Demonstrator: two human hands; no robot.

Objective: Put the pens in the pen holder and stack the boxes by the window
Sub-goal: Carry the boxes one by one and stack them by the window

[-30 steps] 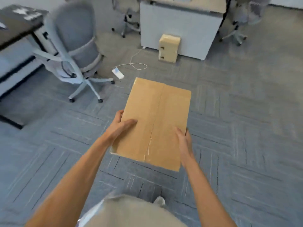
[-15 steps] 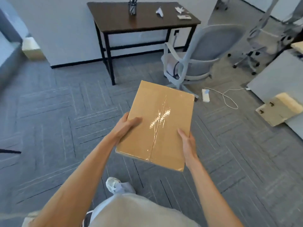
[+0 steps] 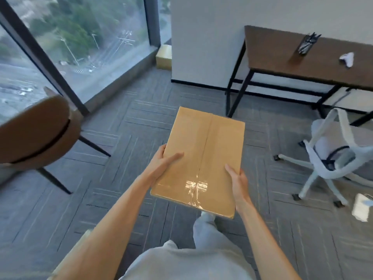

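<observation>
— Which step is in hand?
— Stacking, I judge. The flat brown cardboard box with a taped seam [image 3: 203,150] is in the air, carried level, well apart from the tall glass window [image 3: 90,47]
— And the hands?
— Both grasp it. The left hand [image 3: 162,164] clasps one long edge, thumb laid on top; the right hand [image 3: 238,183] holds the opposite edge likewise. The fingers beneath are hidden
— Where should it go?
— A smaller pale cardboard box [image 3: 163,57] sits on the floor just beside the window, against the white wall. That looks like the place
— The pens?
— The black mesh pen holder [image 3: 305,45] on the dark wooden desk [image 3: 282,63], farther from the window, holds dark pens; I cannot tell if any lie loose
— Next move?
— Walk to the window, keep the box level, and lower it squarely onto the smaller one
</observation>
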